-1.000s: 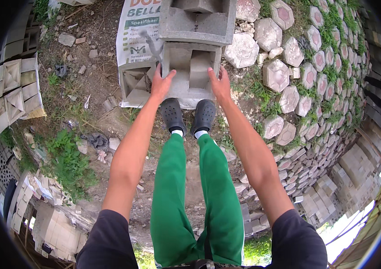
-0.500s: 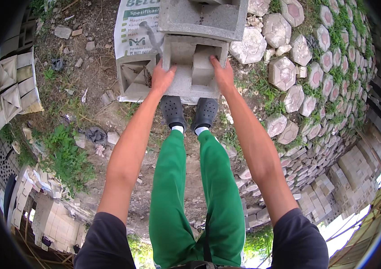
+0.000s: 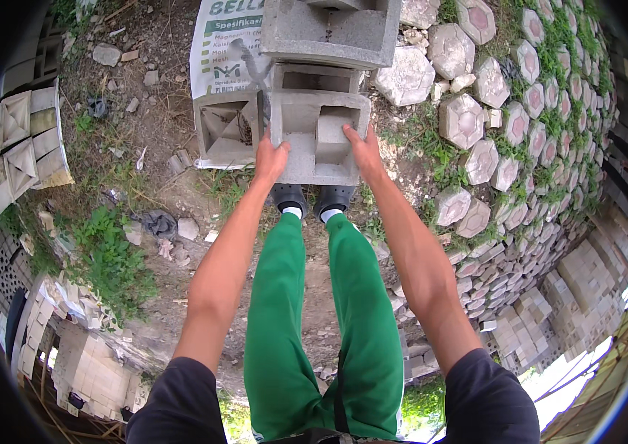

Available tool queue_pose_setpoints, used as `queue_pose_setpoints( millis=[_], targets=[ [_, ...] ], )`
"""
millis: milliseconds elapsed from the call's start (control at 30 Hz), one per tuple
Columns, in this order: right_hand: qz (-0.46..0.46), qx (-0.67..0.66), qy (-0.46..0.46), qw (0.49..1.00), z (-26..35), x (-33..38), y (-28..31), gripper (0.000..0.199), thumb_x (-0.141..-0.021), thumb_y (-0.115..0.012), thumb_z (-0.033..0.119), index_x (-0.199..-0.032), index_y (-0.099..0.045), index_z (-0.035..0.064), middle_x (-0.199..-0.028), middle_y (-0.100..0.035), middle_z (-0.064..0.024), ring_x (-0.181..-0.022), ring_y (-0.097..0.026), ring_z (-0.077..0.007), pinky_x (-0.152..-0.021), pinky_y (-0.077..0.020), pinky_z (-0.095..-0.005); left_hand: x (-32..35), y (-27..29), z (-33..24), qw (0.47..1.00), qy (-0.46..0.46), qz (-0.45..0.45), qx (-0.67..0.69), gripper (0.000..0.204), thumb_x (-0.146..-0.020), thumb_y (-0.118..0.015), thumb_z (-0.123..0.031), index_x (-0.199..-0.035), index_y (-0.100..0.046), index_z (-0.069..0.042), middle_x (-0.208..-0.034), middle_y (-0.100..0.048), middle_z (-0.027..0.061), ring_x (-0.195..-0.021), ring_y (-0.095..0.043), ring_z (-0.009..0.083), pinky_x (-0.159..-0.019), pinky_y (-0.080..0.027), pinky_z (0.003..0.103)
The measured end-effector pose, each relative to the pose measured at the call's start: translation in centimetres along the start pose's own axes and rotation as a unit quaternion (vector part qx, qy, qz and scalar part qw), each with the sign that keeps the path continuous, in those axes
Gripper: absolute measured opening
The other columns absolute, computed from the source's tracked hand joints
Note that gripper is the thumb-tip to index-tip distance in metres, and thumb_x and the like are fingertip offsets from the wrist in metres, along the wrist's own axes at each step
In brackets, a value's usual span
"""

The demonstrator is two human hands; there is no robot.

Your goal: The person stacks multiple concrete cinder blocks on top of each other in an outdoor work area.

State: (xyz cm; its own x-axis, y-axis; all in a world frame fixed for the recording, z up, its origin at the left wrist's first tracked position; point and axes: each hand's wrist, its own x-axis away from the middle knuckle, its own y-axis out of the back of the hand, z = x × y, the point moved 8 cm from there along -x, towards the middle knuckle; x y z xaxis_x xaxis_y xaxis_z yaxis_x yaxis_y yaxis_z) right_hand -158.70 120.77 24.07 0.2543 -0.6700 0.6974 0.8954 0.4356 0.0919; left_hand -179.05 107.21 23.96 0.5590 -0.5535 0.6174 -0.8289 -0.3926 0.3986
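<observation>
Between my two hands is a grey concrete vent block with a square recess in it, held just above my shoes. My left hand grips its left side, thumb on the front face. On the right side, my right hand has its thumb at the recess and its fingers round the outer edge. Just beyond it shows another grey block, and farther off a larger hollow concrete block. To the left, a smaller block with an X-shaped face sits on a printed white sack.
Hexagonal paving stones cover the ground at right, grass between them. At far left stand patterned blocks. Leafy weeds and rubble lie on the left soil. My dark clogs are under the held block; stacked blocks stand lower right.
Both hands have drawn the vent block toward me, away from the large hollow block. A block behind it has come into sight, and the held block now covers more of my shoes.
</observation>
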Motion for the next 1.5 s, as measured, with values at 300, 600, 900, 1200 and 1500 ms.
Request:
queue_pose_setpoints(
  millis=[300,600,900,1200,1500],
  targets=[
    [0.040,-0.121,-0.104,0.986,-1.0,-0.7,0.5,0.084,-0.080,-0.070,0.041,-0.142,-0.028,0.0024,-0.130,-0.049,-0.0198,-0.119,-0.048,-0.0289,-0.099,-0.0402,-0.0403,0.3,-1.5,0.0,0.970,0.068,0.127,0.194,0.082,-0.078,-0.070,-0.028,-0.143,-0.030,0.001,-0.134,-0.048,0.0177,-0.123,-0.046,0.0267,-0.105,-0.032,0.033],
    [-0.002,-0.050,-0.029,0.998,-0.7,-0.3,0.4,0.054,-0.075,-0.061,0.018,-0.126,-0.051,0.0031,-0.107,-0.061,-0.0132,-0.095,-0.056,-0.0214,-0.087,-0.0445,-0.0341,0.6,-1.3,1.4,0.964,0.083,0.125,0.221,0.079,-0.074,-0.059,-0.019,-0.145,-0.029,-0.002,-0.133,-0.047,0.0146,-0.119,-0.046,0.0228,-0.102,-0.034,0.032],
    [0.015,-0.078,-0.112,0.991,-1.8,8.5,1.8,0.053,-0.073,-0.063,0.015,-0.122,-0.054,0.0012,-0.106,-0.062,-0.0120,-0.092,-0.058,-0.0205,-0.085,-0.0453,-0.0328,10.0,0.5,2.3,0.967,0.098,0.074,0.221,0.074,-0.072,-0.061,-0.018,-0.140,-0.037,0.000,-0.126,-0.054,0.0145,-0.113,-0.052,0.0236,-0.097,-0.040,0.033],
    [0.019,-0.089,-0.097,0.991,4.6,23.9,3.5,0.056,-0.072,-0.066,0.013,-0.125,-0.054,0.0026,-0.106,-0.063,-0.0097,-0.095,-0.058,-0.0191,-0.086,-0.0450,-0.0320,25.4,6.2,-3.3,0.962,0.153,0.077,0.213,0.075,-0.071,-0.061,-0.016,-0.140,-0.037,0.001,-0.128,-0.053,0.0170,-0.117,-0.051,0.0257,-0.101,-0.038,0.035],
    [0.076,-0.056,-0.005,0.996,20.0,35.7,5.0,0.052,-0.075,-0.067,0.015,-0.124,-0.052,0.0041,-0.106,-0.062,-0.0082,-0.094,-0.057,-0.0183,-0.083,-0.0458,-0.0320,37.9,14.1,-18.0,0.967,0.049,0.022,0.249,0.071,-0.073,-0.059,-0.016,-0.139,-0.039,0.000,-0.126,-0.055,0.0168,-0.114,-0.052,0.0252,-0.100,-0.038,0.034]
  ],
)
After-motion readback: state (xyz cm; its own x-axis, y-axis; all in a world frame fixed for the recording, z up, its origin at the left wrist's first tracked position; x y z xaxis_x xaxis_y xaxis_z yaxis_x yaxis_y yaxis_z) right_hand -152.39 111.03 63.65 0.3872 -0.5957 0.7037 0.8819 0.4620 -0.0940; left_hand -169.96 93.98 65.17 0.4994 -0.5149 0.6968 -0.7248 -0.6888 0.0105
